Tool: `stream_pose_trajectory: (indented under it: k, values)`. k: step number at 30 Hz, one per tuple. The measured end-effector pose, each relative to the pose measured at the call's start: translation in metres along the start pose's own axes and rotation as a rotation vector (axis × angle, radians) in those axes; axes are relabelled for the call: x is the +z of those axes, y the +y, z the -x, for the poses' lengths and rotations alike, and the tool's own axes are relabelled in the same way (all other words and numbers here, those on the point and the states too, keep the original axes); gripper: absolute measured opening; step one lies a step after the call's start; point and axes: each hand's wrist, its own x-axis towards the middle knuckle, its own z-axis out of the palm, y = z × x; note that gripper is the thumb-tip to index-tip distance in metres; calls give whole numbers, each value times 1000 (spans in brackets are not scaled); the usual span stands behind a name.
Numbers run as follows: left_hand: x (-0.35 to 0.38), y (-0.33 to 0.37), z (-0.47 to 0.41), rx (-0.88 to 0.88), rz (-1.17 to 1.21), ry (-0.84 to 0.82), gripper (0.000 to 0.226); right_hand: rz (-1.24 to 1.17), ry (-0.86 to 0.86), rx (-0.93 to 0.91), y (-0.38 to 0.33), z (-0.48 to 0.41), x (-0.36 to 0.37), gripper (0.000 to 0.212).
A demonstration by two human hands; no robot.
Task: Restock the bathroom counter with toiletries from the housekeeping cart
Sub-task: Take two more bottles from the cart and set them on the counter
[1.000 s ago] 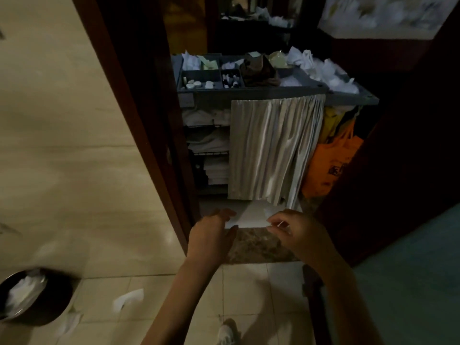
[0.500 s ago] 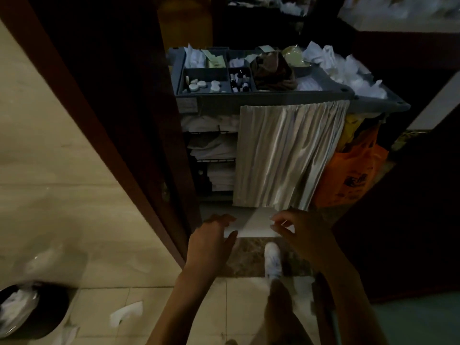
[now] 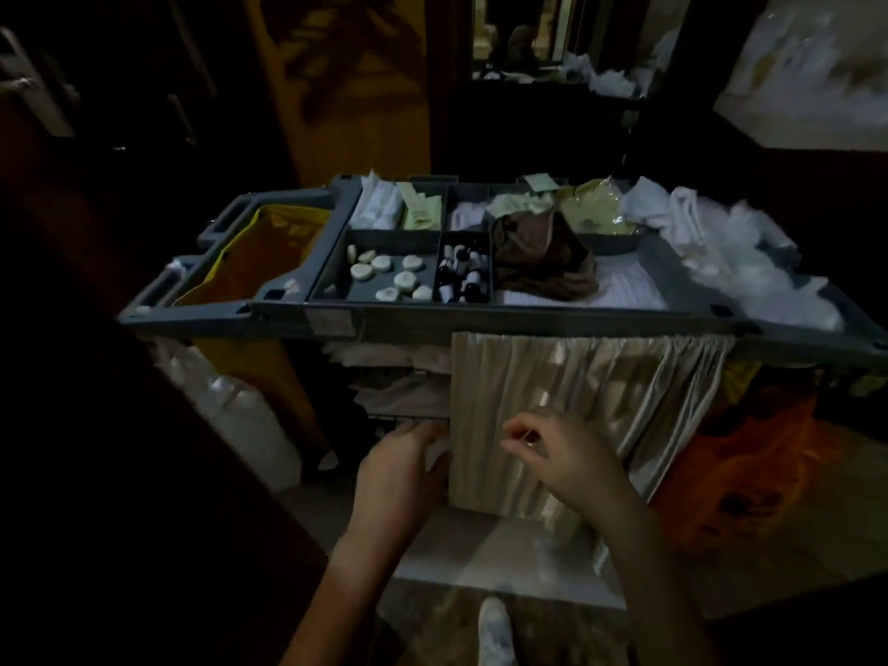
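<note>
- Round soaps (image 3: 384, 274) lie in a compartment of the grey cart (image 3: 528, 319), up beyond the left hand (image 3: 403, 468), with small dark bottles (image 3: 463, 274) in the compartment just right of them
- The left hand is at the left edge of the pleated curtain (image 3: 576, 401); its hold cannot be told
- The right hand (image 3: 562, 454) is before the curtain with fingers curled; whether it pinches anything is unclear
- An orange bag (image 3: 745, 473) hangs right of that hand
</note>
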Motion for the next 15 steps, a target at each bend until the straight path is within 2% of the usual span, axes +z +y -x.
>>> stream_pose_trajectory:
  k: [3, 6, 10, 15]
  values:
    - [7, 23, -48, 17, -1, 4, 36, -3, 41, -31, 27, -40, -29, 21]
    - [15, 33, -82, -8, -3, 8, 37, -22, 7, -51, 44, -71, -45, 22]
    - [22, 35, -114, -85, 14, 9, 37, -35, -1, -80, 62, -107, -52, 22]
    - [24, 28, -140, -102, 17, 40, 34, -35, -70, -104, 74, -148, -47, 24]
